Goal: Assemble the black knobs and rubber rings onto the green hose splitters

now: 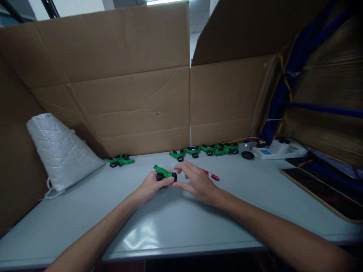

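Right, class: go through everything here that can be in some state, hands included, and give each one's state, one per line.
Held green toy: gripped in left hand.
Right hand: fingers parted, beside that toy.
Other green toys: resting along the table's back.
Red pen: lying down, partly hidden.
Black ring: lying flat.
White bag: bulging.
Tablet: screen dark.

- Left hand (153,184): fingers curled in a grip.
- Right hand (200,184): fingers curved, thumb apart, just beside left fingers.
- Forearms (110,220) slant inward behind the fingers.
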Available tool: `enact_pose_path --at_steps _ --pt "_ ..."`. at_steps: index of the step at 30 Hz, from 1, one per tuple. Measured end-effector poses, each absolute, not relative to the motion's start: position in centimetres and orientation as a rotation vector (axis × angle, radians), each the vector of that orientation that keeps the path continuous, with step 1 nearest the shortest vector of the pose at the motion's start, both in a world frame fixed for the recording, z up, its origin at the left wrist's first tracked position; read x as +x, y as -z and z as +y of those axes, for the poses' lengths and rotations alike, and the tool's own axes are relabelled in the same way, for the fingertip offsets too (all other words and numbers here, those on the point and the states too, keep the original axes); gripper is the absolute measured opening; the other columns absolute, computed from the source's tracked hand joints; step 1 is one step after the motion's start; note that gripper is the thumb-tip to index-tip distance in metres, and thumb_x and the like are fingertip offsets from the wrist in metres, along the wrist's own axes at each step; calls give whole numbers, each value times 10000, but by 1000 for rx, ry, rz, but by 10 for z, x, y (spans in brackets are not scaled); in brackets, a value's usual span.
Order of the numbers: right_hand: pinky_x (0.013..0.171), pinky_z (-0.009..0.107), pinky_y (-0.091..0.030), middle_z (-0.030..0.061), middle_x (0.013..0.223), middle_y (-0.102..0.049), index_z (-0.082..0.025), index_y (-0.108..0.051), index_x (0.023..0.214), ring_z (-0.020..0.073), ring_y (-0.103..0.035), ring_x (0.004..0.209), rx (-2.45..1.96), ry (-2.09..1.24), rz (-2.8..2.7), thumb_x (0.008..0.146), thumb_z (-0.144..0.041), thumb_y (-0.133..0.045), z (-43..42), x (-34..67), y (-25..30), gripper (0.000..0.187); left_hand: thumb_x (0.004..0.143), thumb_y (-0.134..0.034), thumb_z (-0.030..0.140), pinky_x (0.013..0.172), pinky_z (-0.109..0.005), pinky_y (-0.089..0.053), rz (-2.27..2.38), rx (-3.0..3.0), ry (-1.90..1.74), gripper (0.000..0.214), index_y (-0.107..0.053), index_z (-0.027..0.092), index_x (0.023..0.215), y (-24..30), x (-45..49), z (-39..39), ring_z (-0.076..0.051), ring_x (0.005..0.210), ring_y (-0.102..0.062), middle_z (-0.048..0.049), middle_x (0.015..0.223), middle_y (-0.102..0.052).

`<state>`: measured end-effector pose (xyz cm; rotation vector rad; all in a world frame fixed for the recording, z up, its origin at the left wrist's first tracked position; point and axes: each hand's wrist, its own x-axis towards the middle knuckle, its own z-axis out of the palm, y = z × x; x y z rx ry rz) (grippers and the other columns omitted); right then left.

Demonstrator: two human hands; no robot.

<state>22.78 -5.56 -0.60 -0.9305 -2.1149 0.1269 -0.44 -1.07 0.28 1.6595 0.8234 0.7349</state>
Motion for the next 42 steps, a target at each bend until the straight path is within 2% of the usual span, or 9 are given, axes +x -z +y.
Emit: enact_pose_path --at_steps 2,5,11,16,20,31,34,38,42 --pt "868 375 -550 104 1233 -666 -227 -572 1325 260 -645 1063 -906 -143 -2129 994 -268 -766 -57 228 4 386 848 -829 567 631 -261 -362 824 1655 -736 453 -716 128 832 -3 -4 -11 -144 667 -522 -13 713 -626" --pt "881 375 -549 95 1215 -669 -232 -599 1282 250 -648 1051 -901 -151 -2155 1006 -201 -732 -58 228 4 308 851 -825 565 637 -265 -368 841 1661 -739 452 -730 123 850 -3 -5 -11 -150 684 -537 -28 750 -654" --pt "853 374 -542 84 1115 -692 -217 -634 1177 245 -652 986 -918 -126 -2136 1024 -310 -729 -54 228 7 202 859 -816 569 636 -268 -360 842 1675 -717 465 -715 122 781 -3 -5 -11 -147 668 -522 -20 699 -623" --pt "873 388 -547 103 1208 -676 -228 -585 1299 256 -647 1022 -898 -141 -2129 1002 -274 -753 -56 228 5 345 845 -832 558 632 -269 -361 831 1638 -733 445 -725 126 829 2 -6 -8 -144 657 -520 -17 712 -629" --pt "893 387 -538 84 1193 -675 -237 -588 1253 244 -649 1011 -888 -168 -2133 1013 -208 -722 -58 228 5 277 838 -837 566 639 -271 -373 848 1641 -735 456 -736 121 833 2 -7 -7 -154 674 -544 -40 744 -664" --pt "837 371 -512 70 1041 -683 -214 -626 1092 254 -633 983 -915 -87 -2145 1044 -376 -696 -54 229 5 182 867 -817 558 658 -270 -374 800 1681 -697 454 -726 117 807 -2 -7 -9 -152 685 -532 -34 720 -635" --pt "852 382 -529 84 1081 -687 -220 -627 1167 261 -639 1010 -915 -94 -2132 1039 -380 -705 -55 229 5 220 868 -820 546 654 -269 -377 799 1654 -704 441 -718 120 816 -1 -7 -9 -149 684 -532 -29 726 -635" --pt "859 393 -561 109 1231 -674 -239 -565 1350 257 -654 1023 -894 -133 -2132 1006 -304 -750 -58 228 3 397 860 -832 533 646 -264 -382 806 1618 -736 425 -731 120 849 2 -7 -8 -144 681 -534 -35 750 -660" --pt "875 392 -562 89 1193 -674 -247 -591 1295 251 -653 1038 -874 -132 -2157 1030 -215 -692 -58 229 3 286 840 -846 542 668 -272 -412 820 1598 -755 435 -748 118 848 5 -7 -6 -154 701 -555 -61 798 -696"
